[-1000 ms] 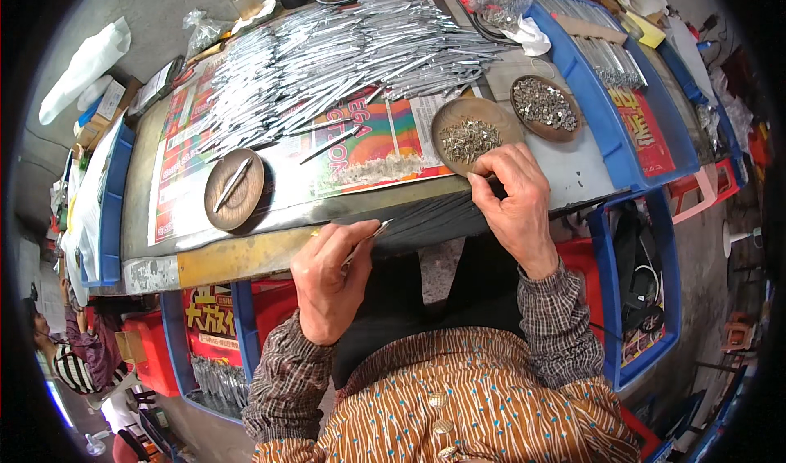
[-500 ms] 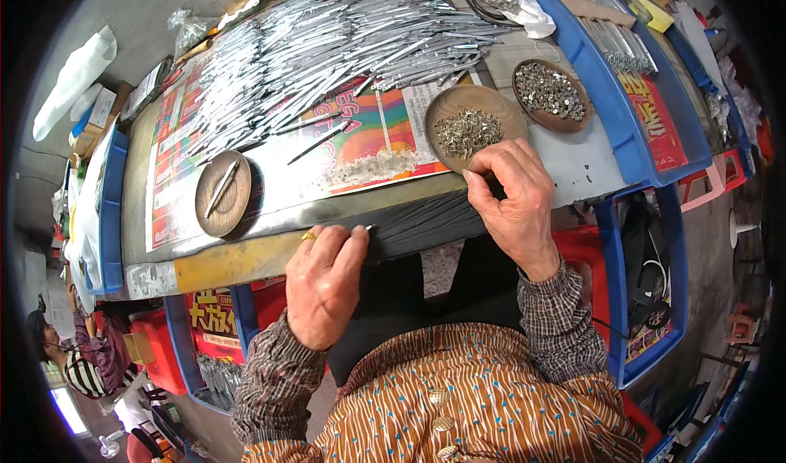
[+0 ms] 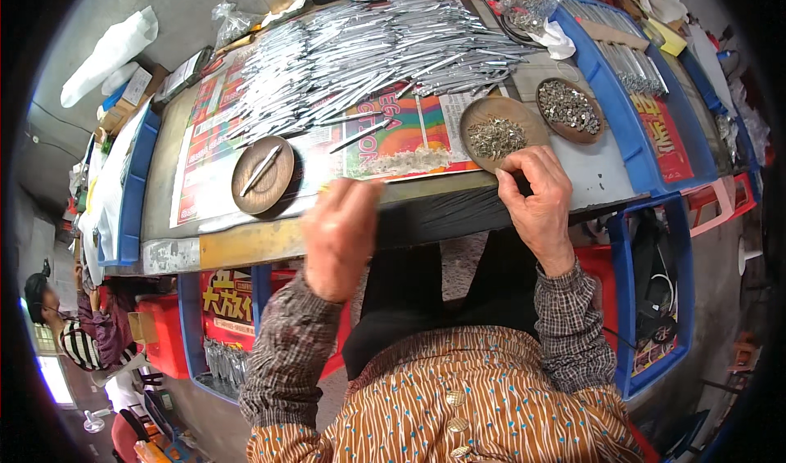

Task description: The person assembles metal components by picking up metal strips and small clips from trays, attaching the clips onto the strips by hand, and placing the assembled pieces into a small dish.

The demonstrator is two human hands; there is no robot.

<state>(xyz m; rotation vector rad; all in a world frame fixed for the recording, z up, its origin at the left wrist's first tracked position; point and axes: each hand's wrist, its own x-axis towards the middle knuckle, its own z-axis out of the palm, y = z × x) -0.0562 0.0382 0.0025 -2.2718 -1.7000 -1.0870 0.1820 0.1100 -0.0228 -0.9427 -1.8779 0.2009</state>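
silver rod [image 3: 261, 171] slants away rightward across wooden dish [image 3: 281, 186]

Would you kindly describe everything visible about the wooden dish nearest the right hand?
The dish is round, shallow and brown, apparently wooden. It rests upright on the table, at the edge of the printed paper, holding a loose heap of small brass-coloured metal pieces. The right hand overlaps its near rim; whether they touch is unclear.

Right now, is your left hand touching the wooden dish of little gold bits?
Apart: the head view shows the printed sheet in a wide gap between left hand and wooden dish.
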